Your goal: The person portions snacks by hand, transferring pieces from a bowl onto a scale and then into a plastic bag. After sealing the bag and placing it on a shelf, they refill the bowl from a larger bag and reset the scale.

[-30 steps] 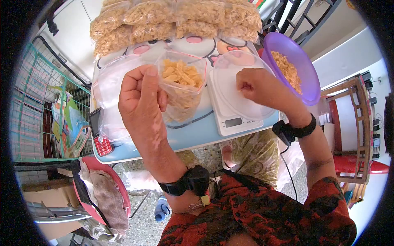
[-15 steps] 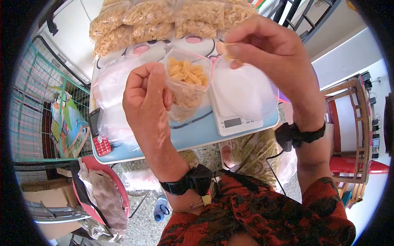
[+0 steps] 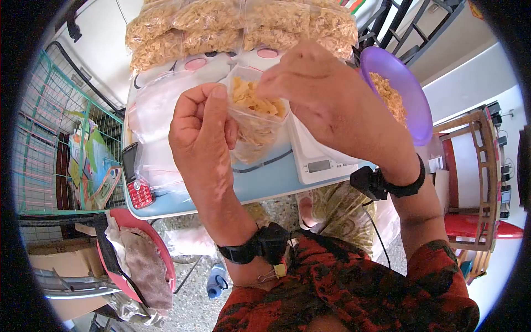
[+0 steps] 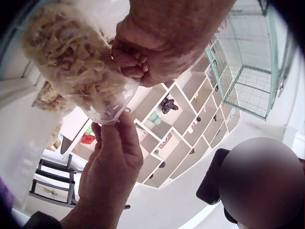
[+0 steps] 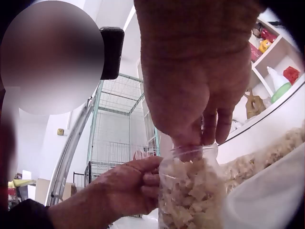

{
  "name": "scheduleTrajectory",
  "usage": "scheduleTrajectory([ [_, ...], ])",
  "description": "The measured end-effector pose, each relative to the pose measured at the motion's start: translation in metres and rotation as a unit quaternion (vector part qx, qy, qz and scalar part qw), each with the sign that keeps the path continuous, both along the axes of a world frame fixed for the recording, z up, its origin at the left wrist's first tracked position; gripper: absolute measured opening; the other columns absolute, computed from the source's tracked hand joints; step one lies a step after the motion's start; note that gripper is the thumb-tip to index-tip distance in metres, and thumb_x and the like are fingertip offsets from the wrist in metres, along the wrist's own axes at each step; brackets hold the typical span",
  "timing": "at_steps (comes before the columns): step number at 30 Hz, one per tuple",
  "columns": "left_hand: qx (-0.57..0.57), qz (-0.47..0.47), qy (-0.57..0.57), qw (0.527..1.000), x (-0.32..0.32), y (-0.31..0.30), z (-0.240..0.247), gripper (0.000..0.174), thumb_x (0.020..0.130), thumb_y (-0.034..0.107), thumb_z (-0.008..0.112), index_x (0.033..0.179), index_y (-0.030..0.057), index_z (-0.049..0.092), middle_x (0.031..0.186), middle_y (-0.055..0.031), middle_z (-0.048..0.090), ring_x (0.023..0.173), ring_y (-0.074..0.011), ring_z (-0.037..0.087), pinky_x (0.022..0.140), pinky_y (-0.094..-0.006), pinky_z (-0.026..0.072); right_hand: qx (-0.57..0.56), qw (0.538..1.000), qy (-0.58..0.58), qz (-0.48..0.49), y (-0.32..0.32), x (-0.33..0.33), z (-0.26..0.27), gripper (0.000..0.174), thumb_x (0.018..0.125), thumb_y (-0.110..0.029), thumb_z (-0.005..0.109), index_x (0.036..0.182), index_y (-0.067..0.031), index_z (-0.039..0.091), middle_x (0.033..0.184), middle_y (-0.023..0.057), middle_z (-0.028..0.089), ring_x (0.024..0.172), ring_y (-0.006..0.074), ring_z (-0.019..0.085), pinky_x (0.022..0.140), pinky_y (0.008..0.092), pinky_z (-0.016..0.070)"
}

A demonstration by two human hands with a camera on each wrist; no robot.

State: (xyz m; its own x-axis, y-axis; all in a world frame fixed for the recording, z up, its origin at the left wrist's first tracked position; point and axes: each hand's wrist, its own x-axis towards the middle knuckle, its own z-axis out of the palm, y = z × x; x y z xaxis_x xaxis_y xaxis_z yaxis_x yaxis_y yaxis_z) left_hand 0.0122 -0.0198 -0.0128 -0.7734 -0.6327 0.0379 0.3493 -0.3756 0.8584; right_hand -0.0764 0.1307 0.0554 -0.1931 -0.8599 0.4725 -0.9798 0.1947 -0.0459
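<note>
My left hand (image 3: 199,130) grips the left edge of a clear plastic zip bag (image 3: 257,138), curled fingers below and thumb on top. The bag stands open-mouthed on the table, filled with pale yellow dried strips (image 3: 249,99). Over its right side is my right hand (image 3: 332,99), with the back of the hand hiding part of the mouth. In the left wrist view the right fingertips (image 4: 119,119) pinch the bag's rim; in the right wrist view they reach down at the rim. Beside the bag, under my right forearm, stands a white kitchen scale (image 3: 318,167).
Several filled bags (image 3: 210,41) are stacked along the table's back edge. Flat plastic bags (image 3: 157,119) lie at left, near a red keypad phone (image 3: 139,193). A purple bowl (image 3: 417,99) with more strips stands at right. A green wire cage (image 3: 61,144) is further left.
My right hand rose from the dish on the scale, held up a small pale piece, then came left and down to the bag's mouth. My left hand kept its grip, shifting slightly right with the bag.
</note>
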Motion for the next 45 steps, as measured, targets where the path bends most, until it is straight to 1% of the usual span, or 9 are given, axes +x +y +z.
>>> scheduleTrajectory([
  [5, 0.0, 0.006, 0.003, 1.0, 0.001, 0.0, 0.0, 0.014, 0.092, 0.014, 0.064, 0.094, 0.0005, 0.06, 0.061, 0.0023, 0.052, 0.046, -0.0024, 0.04, 0.042, -0.0176, 0.0289, 0.066, 0.997, 0.035, -0.009, 0.004, -0.001, -0.005, 0.022, 0.072, 0.003, 0.06, 0.092, -0.0037, 0.063, 0.096, 0.0073, 0.066, 0.093, 0.029, 0.058, 0.081, 0.0362, 0.0501],
  [8, -0.014, 0.01, -0.003, 1.0, -0.001, 0.001, -0.003, 0.016, 0.09, 0.02, 0.066, 0.092, 0.0045, 0.061, 0.064, 0.0044, 0.047, 0.047, -0.0041, 0.035, 0.042, -0.0204, 0.0247, 0.064, 0.998, 0.012, -0.008, 0.008, 0.001, -0.003, 0.021, 0.072, 0.003, 0.06, 0.092, -0.0026, 0.062, 0.095, 0.0077, 0.065, 0.093, 0.0293, 0.057, 0.08, 0.037, 0.0503],
  [14, -0.016, 0.007, -0.003, 1.0, -0.003, 0.001, -0.007, 0.016, 0.09, 0.02, 0.066, 0.092, 0.0052, 0.061, 0.064, 0.0041, 0.048, 0.047, -0.0042, 0.036, 0.042, -0.0206, 0.0261, 0.054, 0.998, 0.014, -0.022, 0.01, 0.004, -0.003, 0.023, 0.071, 0.003, 0.06, 0.093, -0.0024, 0.062, 0.102, 0.0088, 0.064, 0.096, 0.0303, 0.056, 0.085, 0.0371, 0.0488],
  [20, -0.018, 0.005, -0.01, 1.0, -0.004, 0.002, -0.005, 0.016, 0.091, 0.02, 0.066, 0.093, 0.0054, 0.061, 0.064, 0.0037, 0.049, 0.047, -0.004, 0.037, 0.042, -0.0204, 0.0258, 0.081, 0.996, 0.029, -0.002, 0.0, 0.006, -0.006, 0.029, 0.074, 0.0, 0.059, 0.102, -0.0035, 0.065, 0.109, 0.005, 0.064, 0.104, 0.0295, 0.054, 0.091, 0.0361, 0.0468],
  [23, -0.018, -0.003, 0.011, 1.0, -0.003, 0.002, -0.003, 0.014, 0.092, 0.014, 0.064, 0.094, 0.0005, 0.06, 0.061, 0.0027, 0.052, 0.046, -0.0022, 0.04, 0.041, -0.0173, 0.0282, 0.019, 0.997, 0.058, 0.047, -0.008, 0.004, -0.012, 0.024, 0.075, -0.01, 0.057, 0.096, -0.0021, 0.066, 0.097, 0.0074, 0.066, 0.096, 0.028, 0.058, 0.085, 0.036, 0.0485],
  [29, -0.048, 0.001, -0.023, 0.999, -0.002, 0.003, -0.004, 0.015, 0.09, 0.018, 0.065, 0.091, 0.0044, 0.061, 0.062, 0.0036, 0.048, 0.046, -0.0038, 0.036, 0.041, -0.0195, 0.0235, 0.026, 0.997, 0.071, 0.026, -0.016, 0.002, -0.023, 0.024, 0.076, -0.012, 0.057, 0.097, -0.0027, 0.066, 0.096, 0.0072, 0.066, 0.095, 0.0267, 0.06, 0.082, 0.0364, 0.049],
  [32, -0.042, 0.027, -0.02, 0.999, 0.0, 0.002, 0.0, 0.015, 0.09, 0.018, 0.065, 0.091, 0.004, 0.061, 0.062, 0.0035, 0.048, 0.047, -0.0038, 0.036, 0.041, -0.0194, 0.0232, 0.07, 0.995, 0.065, 0.031, -0.014, 0.001, -0.014, 0.021, 0.077, -0.01, 0.056, 0.094, -0.0023, 0.064, 0.093, 0.0102, 0.065, 0.095, 0.0291, 0.06, 0.081, 0.0383, 0.049],
  [35, -0.023, 0.046, -0.018, 0.998, 0.001, -0.003, 0.0, 0.016, 0.09, 0.019, 0.066, 0.091, 0.0037, 0.061, 0.062, 0.0034, 0.047, 0.047, -0.0039, 0.036, 0.041, -0.0196, 0.0227, 0.053, 0.998, -0.017, -0.022, -0.006, 0.007, 0.0, 0.029, 0.078, 0.0, 0.054, 0.105, -0.0057, 0.063, 0.109, 0.01, 0.064, 0.101, 0.0289, 0.058, 0.09, 0.0373, 0.0474],
  [45, -0.006, 0.047, -0.002, 0.999, 0.002, -0.004, -0.002, 0.017, 0.089, 0.019, 0.067, 0.092, 0.0041, 0.062, 0.063, 0.0034, 0.047, 0.047, -0.0042, 0.035, 0.042, -0.0199, 0.0225, 0.082, 0.996, -0.023, 0.024, -0.001, 0.014, 0.004, 0.023, 0.073, -0.003, 0.067, 0.095, -0.0062, 0.06, 0.101, 0.0067, 0.062, 0.096, 0.0284, 0.058, 0.084, 0.0385, 0.0476],
])
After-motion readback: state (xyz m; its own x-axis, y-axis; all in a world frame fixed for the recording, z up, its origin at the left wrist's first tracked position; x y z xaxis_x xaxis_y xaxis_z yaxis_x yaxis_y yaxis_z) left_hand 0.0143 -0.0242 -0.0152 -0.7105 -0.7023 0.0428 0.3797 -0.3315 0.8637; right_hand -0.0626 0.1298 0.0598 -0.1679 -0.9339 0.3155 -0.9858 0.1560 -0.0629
